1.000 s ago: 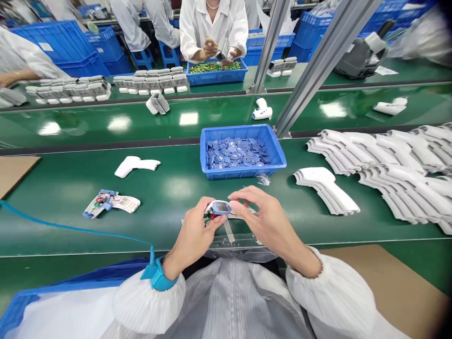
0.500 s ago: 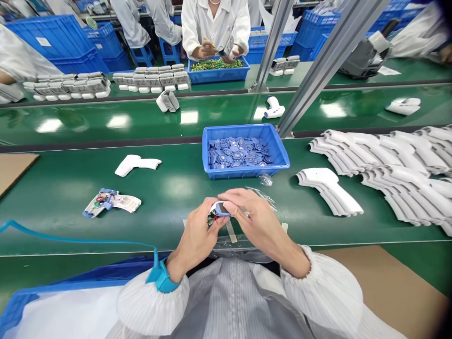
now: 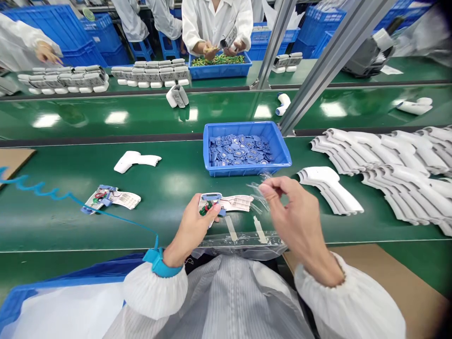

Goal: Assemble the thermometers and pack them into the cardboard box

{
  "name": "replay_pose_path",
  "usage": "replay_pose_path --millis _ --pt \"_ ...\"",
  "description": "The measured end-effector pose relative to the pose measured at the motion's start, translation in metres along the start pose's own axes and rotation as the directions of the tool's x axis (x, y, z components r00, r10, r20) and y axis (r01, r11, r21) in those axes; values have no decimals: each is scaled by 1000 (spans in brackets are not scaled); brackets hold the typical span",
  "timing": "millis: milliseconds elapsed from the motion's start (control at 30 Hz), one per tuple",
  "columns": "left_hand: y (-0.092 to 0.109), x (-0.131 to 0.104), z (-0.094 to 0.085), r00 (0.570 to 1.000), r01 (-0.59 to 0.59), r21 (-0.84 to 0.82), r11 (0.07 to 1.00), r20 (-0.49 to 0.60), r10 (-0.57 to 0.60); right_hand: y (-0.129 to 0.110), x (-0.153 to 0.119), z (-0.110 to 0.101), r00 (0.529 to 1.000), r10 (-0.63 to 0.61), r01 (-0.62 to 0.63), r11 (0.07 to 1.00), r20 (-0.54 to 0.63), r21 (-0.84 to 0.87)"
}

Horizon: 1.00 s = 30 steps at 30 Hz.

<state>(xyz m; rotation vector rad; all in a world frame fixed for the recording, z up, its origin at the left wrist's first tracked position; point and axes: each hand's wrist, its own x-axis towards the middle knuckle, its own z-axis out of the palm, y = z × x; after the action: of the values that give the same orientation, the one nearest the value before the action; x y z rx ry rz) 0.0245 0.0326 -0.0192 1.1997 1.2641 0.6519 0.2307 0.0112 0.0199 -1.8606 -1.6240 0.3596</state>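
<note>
Half-shell handle points right, toward the right hand

The left hand grasps the wired half-shell by its head, above the bench — its long axis runs left to right. Clear plastic strips lie nearer the right hand, fingertips bunched; whether they pinch one, I cannot tell. Beyond, a blue bin holds blue plastic pieces.

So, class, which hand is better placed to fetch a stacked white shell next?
Probably the right hand: it is nearer the white shells, though apparently pinching clear strips; the left hand holds an open housing.
</note>
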Motion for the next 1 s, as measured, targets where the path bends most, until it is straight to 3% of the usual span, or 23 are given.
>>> replay_pose_path --millis 67,167,233,300,367,433,533,633,700,833,1000 --pt "0 2 -5 998 60 -121 991 20 -58 29 -6 1 994 103 -98 982 24 -160" --pt "1 2 -11 991 119 -220 968 89 -101 71 -21 -1 997 70 -71 935 -13 -349" --pt "1 3 -14 983 148 -263 953 144 -113 93 -27 -13 993 50 -88 916 -107 -392" --pt "2 5 -14 977 164 -293 942 178 -115 114 -25 -34 957 111 -231 852 -269 -469" --pt "3 7 -13 975 171 -301 938 188 -118 136 -18 -54 914 199 -374 749 -353 -547" --pt "6 8 -12 969 178 -293 939 217 -116 156 -8 -69 918 262 -391 723 -298 -570" --pt "9 8 -10 957 158 -278 947 280 -78 171 -1 -79 942 261 -336 776 -212 -534" --pt "9 7 -9 956 121 -262 958 289 -42 155 -7 -77 939 190 -318 796 -285 -515" --pt "8 7 -8 959 114 -259 959 281 -38 130 -16 -71 955 86 -220 848 -285 -482" --pt "6 9 -6 960 122 -278 953 277 -42 67 -33 -46 985 -141 102 939 -96 -328" --pt "10 8 -6 962 52 -252 966 274 20 18 -38 -5 944 -328 323 900 33 -292"
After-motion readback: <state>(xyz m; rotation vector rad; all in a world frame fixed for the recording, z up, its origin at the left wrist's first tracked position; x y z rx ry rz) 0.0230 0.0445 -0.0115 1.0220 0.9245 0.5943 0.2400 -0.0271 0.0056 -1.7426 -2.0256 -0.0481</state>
